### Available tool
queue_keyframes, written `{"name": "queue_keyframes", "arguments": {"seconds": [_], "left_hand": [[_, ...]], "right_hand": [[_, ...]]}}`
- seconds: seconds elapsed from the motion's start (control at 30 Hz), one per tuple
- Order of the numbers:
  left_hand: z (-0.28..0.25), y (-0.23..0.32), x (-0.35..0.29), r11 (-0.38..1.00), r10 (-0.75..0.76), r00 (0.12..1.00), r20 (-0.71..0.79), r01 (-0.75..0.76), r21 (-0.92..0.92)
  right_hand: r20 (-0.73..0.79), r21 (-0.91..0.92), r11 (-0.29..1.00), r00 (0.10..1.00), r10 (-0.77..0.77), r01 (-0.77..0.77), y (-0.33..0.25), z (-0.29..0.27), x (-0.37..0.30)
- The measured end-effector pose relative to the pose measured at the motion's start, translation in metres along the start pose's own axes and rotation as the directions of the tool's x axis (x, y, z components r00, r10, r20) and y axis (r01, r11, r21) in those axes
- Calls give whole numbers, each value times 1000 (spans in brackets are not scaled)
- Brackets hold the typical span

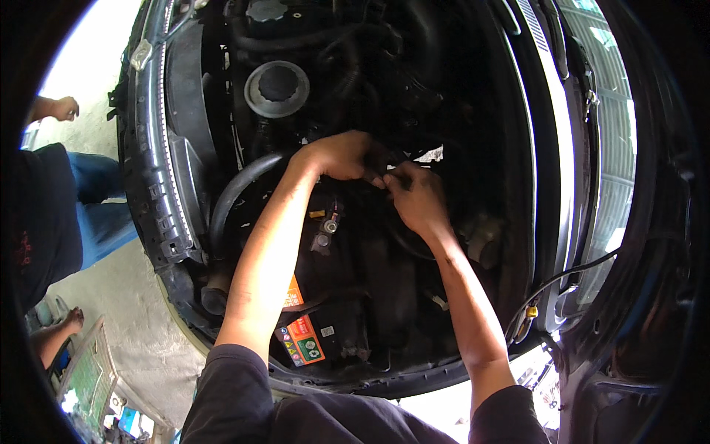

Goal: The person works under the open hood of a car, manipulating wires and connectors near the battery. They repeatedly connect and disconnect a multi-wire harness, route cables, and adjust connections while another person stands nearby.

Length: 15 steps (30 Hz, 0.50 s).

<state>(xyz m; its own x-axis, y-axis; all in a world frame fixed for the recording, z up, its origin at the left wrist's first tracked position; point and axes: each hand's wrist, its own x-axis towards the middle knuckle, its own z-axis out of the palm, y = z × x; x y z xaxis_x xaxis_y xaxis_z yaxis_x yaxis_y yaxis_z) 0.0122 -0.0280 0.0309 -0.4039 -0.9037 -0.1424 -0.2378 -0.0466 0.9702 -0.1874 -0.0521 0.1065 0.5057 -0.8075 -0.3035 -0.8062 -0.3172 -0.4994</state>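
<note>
Both my arms reach into a dark engine bay. My left hand [342, 156] is bent at the wrist, its fingers curled and closed around something dark near the middle of the bay. Right beside it, my right hand [418, 198] has its fingers pinched together at the same dark spot, nearly touching the left fingertips. What they hold blends into the black parts behind and cannot be made out. Below my left hand is a metal battery terminal clamp [330, 226] on the black battery [342, 325], which bears an orange label [306, 344].
A thick black hose [240, 185] curves beside my left forearm. Beyond my hands sits a round black cap [278, 83]. The radiator support [159, 140] edges the left side, the windscreen [615, 155] the right. A person in jeans [103, 214] stands at the left.
</note>
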Motion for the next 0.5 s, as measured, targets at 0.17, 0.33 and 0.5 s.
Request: {"name": "queue_keyframes", "arguments": {"seconds": [0.17, 0.33, 0.5], "left_hand": [[-1, 3, -1, 998, -21, 999, -25, 20, -57], [-1, -1, 2, 991, 120, 991, -57, -123, -58], [-3, 2, -1, 982, 136, 983, -126, -151, -114]], "right_hand": [[12, -76, 996, 999, -43, 44, -7, -3, 2], [337, 316, 893, 918, 211, -321, 5, -16, 11], [464, 607, 666, 874, 145, -433, 14, -29, 11]]}}
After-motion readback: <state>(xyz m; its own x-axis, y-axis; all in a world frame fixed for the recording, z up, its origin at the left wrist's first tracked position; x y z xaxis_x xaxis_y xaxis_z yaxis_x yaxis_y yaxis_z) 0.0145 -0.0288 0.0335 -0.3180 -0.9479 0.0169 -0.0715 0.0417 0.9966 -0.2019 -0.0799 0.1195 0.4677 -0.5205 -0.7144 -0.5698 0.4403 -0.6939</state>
